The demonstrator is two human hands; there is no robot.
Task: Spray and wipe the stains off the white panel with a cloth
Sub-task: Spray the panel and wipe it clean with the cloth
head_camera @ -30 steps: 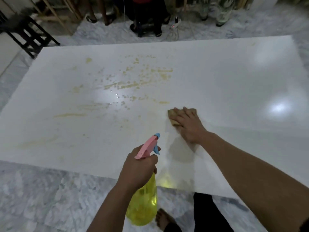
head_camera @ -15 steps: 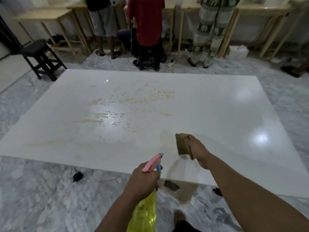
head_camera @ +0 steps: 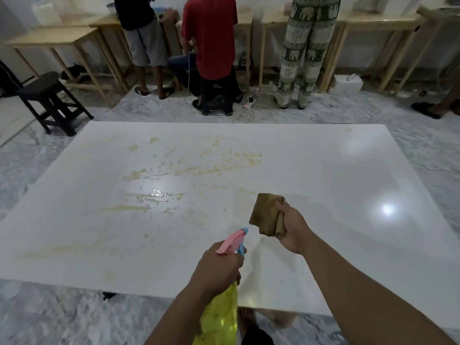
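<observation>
Most of the yellowish stains [head_camera: 199,170] sit on the far-left and middle part of the white panel [head_camera: 348,175], well apart from both your hands; fainter smears trail toward the near-left edge. Your left hand [head_camera: 219,266] grips the neck of the spray bottle [head_camera: 220,317], fingers wrapped tight around it under the pink trigger head [head_camera: 230,242], nozzle aimed forward over the near edge. Your right hand [head_camera: 292,229] holds the brown cloth [head_camera: 266,214] lifted clear of the panel, fingers pressed together and pinching it in a bunched fold; cannot tell how damp it is. Risk one: the nozzle points at the near part of the panel, so a squeeze from here probably wets clean surface and misses the heavy patches, since the mist would fall short. Risk two: a wet patch [head_camera: 159,194] already glistens mid-panel; more liquid there could pool and run, dragging residue outward into streaks. Risk three: the cloth looks soiled and wadded, so it may smear stain over clean white rather than lift it; refold to a fresh face if one exists. Risk four: reaching the far stains means leaning over the panel, which appears to lie low above the marble floor [head_camera: 62,314], and your weight on a slick glossy sheet could shift it or cost you balance. A dark object and cord [head_camera: 109,295] lie at the near-left edge, a snag underfoot. People [head_camera: 209,38] stand beyond the far edge, so keep the spray low.
</observation>
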